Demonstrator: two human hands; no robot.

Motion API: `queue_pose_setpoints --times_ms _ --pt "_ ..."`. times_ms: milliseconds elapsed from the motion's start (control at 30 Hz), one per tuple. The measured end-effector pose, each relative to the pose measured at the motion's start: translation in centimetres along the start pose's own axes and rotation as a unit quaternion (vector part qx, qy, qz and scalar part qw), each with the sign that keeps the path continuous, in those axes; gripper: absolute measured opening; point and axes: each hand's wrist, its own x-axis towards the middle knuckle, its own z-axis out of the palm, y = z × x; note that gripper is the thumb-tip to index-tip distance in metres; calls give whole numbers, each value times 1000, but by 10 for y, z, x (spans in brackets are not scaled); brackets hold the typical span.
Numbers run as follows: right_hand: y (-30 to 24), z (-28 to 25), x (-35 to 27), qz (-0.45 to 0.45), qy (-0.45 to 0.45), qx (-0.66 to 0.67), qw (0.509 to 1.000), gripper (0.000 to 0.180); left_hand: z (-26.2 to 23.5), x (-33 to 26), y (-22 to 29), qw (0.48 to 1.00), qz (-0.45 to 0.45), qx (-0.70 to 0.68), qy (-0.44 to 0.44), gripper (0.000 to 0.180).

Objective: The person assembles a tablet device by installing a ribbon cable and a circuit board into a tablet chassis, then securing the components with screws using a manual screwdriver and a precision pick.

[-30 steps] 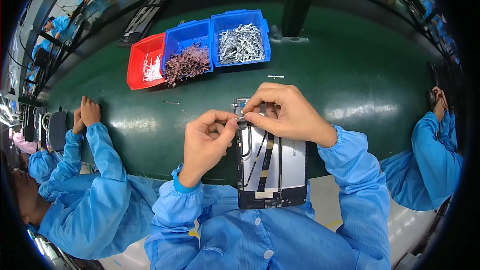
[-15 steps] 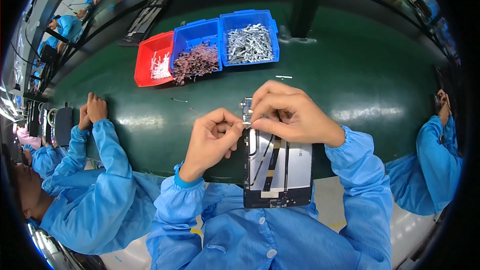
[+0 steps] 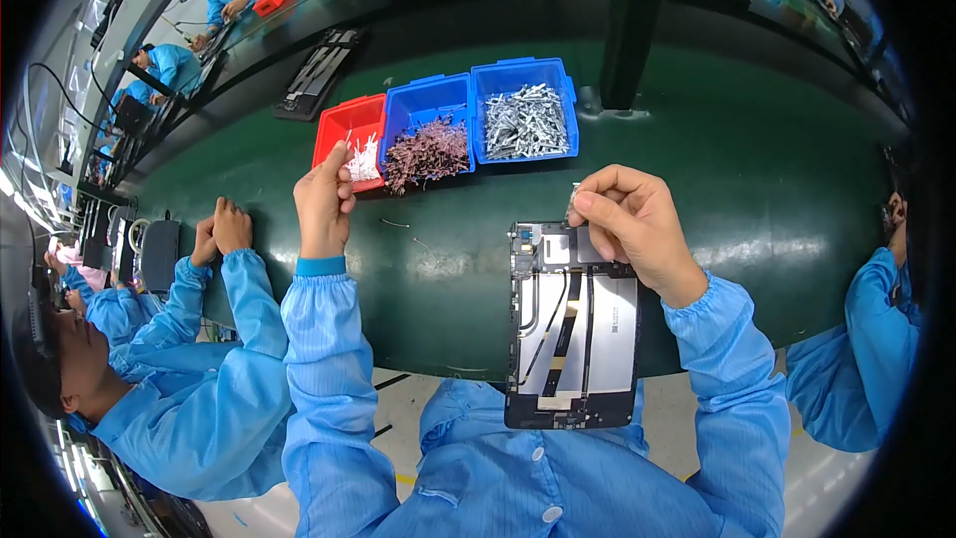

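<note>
Generally, treat the opened tablet, nearer the body and to the right of the red bin, as thin, stiff and probably fragile; grasp its side edges, clear of the ribbon cables. Right of the bin, the right hand pinches a small silvery piece, likely light and easily bent. At the bin's near edge, the left hand has its fingertips drawn together; whether they grip anything cannot be determined.

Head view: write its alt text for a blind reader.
A person's right hand pinches a small pale piece near the far end of an opened tablet; the left hand is at a red bin of white strips. Beside it stand blue bins of reddish wires and silver pieces.
</note>
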Motion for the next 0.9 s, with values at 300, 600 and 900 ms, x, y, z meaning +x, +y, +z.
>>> queue_pose_setpoints --times_ms 300,600,900 --pt "3 -22 -22 -1 78 -1 997 13 25 -133 -27 929 -55 222 -290 35" --pt "38 -13 -102 -45 188 -88 977 7 18 -194 -58 896 -31 251 -365 64" --pt "59 4 -107 -115 209 -38 970 10 44 -183 -63 861 -301 5 -410 38"
